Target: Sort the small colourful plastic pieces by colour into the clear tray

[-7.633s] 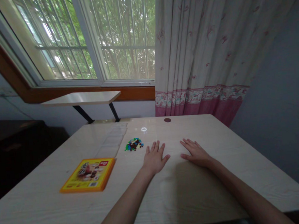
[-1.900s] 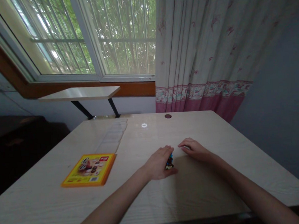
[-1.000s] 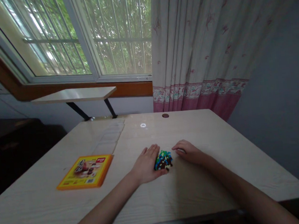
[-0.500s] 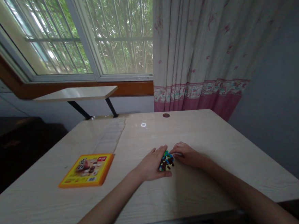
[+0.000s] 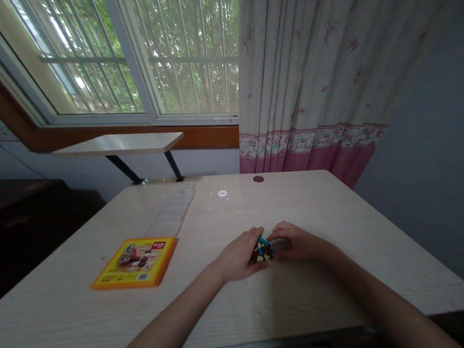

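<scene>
A small heap of tiny coloured pieces [image 5: 261, 250], blue, green, brown and yellow, lies on the pale wooden table [image 5: 323, 284] near its middle. My left hand [image 5: 239, 254] cups the heap from the left, fingers curled round it. My right hand [image 5: 296, 242] presses in from the right with bent fingers, touching the pieces. Most of the heap is hidden between the two hands.
A flat yellow and orange box [image 5: 135, 262] lies at the left of the table. Beyond it sits a strip of clear plastic sheet [image 5: 172, 215]. A round hole [image 5: 258, 179] is near the far edge. A small shelf [image 5: 121, 144], window and curtain [image 5: 320, 77] stand behind.
The heap was dragged from the far left of the hands to between them. Both hands have since closed in on it, squeezing the pieces into a tighter clump.
</scene>
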Demonstrator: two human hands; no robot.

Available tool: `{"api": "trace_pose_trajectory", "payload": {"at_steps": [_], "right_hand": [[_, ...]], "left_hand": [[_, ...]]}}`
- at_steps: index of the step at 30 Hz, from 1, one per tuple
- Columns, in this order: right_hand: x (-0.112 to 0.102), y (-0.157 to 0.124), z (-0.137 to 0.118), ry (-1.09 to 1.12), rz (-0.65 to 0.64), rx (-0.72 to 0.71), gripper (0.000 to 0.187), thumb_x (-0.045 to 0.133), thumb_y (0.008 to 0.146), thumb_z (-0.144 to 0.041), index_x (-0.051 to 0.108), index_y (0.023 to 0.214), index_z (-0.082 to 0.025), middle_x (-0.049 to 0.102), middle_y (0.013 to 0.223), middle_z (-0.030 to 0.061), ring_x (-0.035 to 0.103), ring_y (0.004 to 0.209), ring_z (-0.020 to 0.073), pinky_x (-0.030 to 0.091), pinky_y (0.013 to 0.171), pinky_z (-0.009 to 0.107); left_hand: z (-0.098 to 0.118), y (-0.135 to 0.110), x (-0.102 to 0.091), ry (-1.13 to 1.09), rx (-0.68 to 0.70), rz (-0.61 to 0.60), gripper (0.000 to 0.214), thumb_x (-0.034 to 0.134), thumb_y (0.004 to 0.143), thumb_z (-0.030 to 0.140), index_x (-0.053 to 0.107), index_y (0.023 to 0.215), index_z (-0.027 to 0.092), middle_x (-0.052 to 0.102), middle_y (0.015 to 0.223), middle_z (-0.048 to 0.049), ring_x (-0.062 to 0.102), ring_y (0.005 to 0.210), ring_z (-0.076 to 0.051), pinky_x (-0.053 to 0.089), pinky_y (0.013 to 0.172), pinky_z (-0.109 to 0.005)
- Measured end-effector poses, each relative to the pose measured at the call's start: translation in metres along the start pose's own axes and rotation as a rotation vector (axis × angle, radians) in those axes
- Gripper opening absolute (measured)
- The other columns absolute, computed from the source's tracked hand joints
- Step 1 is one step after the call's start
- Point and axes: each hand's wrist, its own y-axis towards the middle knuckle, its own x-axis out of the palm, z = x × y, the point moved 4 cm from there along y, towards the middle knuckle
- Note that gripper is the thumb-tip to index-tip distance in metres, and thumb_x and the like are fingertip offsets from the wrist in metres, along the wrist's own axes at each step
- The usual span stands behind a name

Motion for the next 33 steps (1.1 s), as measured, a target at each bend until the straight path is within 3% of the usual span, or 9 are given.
{"api": "trace_pose_trajectory", "payload": {"at_steps": [16, 22, 29, 33], "right_hand": [[0.013, 0.004, 0.008, -0.016, 0.035, 0.042, 0.038, 0.066, 0.071, -0.040, 0.060, 0.103, -0.020, 0.061, 0.092, 0.0057, 0.054, 0.088, 0.0186, 0.041, 0.081, 0.032], [0.009, 0.002, 0.009, -0.004, 0.037, 0.071, 0.029, 0.055, 0.081, -0.036, 0.060, 0.103, -0.018, 0.061, 0.091, 0.0069, 0.055, 0.085, 0.0165, 0.043, 0.079, 0.030], [0.003, 0.003, 0.021, -0.074, 0.061, 0.139, 0.023, 0.047, 0.085, -0.026, 0.062, 0.099, -0.016, 0.062, 0.089, 0.0084, 0.056, 0.083, 0.0167, 0.045, 0.077, 0.030], [0.003, 0.002, 0.026, -0.061, 0.053, 0.160, 0.021, 0.048, 0.084, -0.024, 0.063, 0.097, -0.017, 0.062, 0.091, 0.0081, 0.056, 0.084, 0.0168, 0.044, 0.079, 0.030]], "left_hand": [[0.001, -0.002, 0.001, 0.037, 0.010, 0.028, 0.078, 0.056, 0.076, 0.047, 0.022, 0.135, 0.008, 0.035, 0.136, -0.0211, 0.034, 0.125, -0.029, 0.030, 0.103, -0.044], [0.003, -0.002, -0.002, -0.014, 0.027, 0.052, 0.070, 0.051, 0.080, 0.045, 0.024, 0.135, 0.010, 0.035, 0.137, -0.0187, 0.033, 0.126, -0.027, 0.030, 0.104, -0.042], [-0.009, -0.002, -0.009, 0.006, -0.076, 0.131, 0.045, 0.034, 0.090, 0.038, 0.040, 0.127, 0.013, 0.049, 0.125, -0.0136, 0.043, 0.117, -0.022, 0.035, 0.101, -0.038], [-0.018, -0.007, -0.029, 0.063, -0.122, 0.199, 0.037, 0.039, 0.088, 0.034, 0.053, 0.116, 0.016, 0.057, 0.116, -0.0109, 0.047, 0.113, -0.023, 0.036, 0.098, -0.038]]}}
